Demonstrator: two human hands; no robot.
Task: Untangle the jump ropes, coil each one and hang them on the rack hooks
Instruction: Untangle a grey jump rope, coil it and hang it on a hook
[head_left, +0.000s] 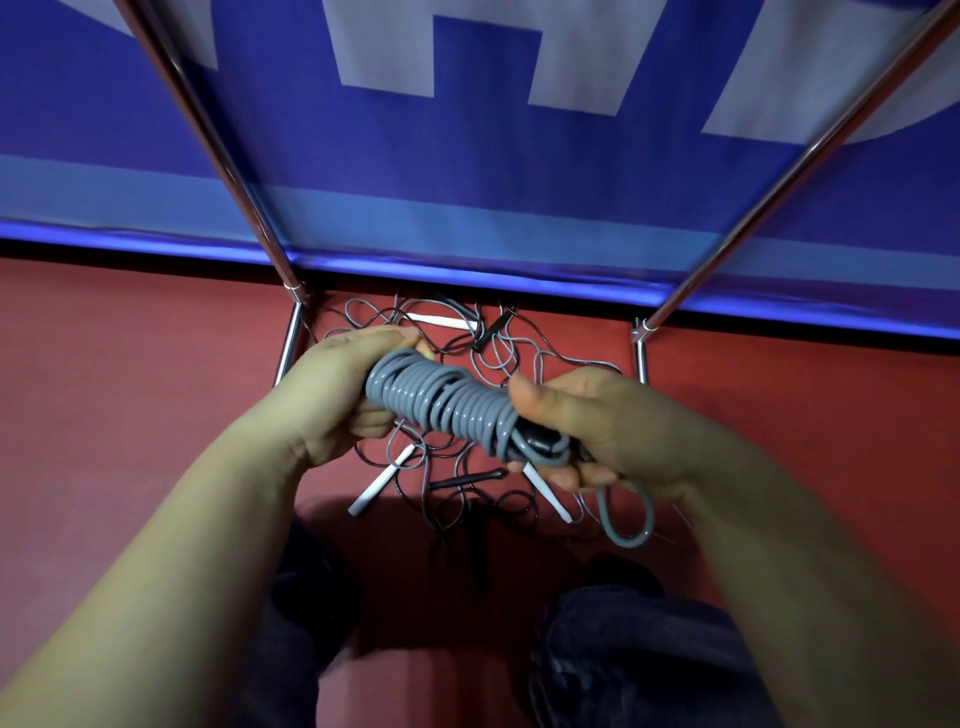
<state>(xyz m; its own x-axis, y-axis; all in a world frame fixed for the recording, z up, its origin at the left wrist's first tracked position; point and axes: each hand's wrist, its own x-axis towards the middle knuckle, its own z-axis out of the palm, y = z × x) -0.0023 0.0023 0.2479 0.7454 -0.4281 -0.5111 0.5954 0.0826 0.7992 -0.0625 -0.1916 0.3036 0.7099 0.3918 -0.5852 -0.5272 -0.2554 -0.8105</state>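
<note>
**Grey coil held at both ends**

Head view: the left hand (337, 387) grips the far-left end of the coil (447, 402); the right hand (587, 431) grips its near-right end. Below, tangled ropes (467, 353) lie on red floor (130, 364), between rack legs (291, 343), near a blue banner (467, 156).

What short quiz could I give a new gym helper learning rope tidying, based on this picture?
1. True or false: the thick grey coiled rope hangs on a hook.
2. Which hands hold it? A left only, B right only, C both.
3. Fill in: the tangled thin ropes with white and black handles lie on the red ____.

Key: 1 false, it is held between the left hand and right hand. 2 C. 3 floor.
</note>
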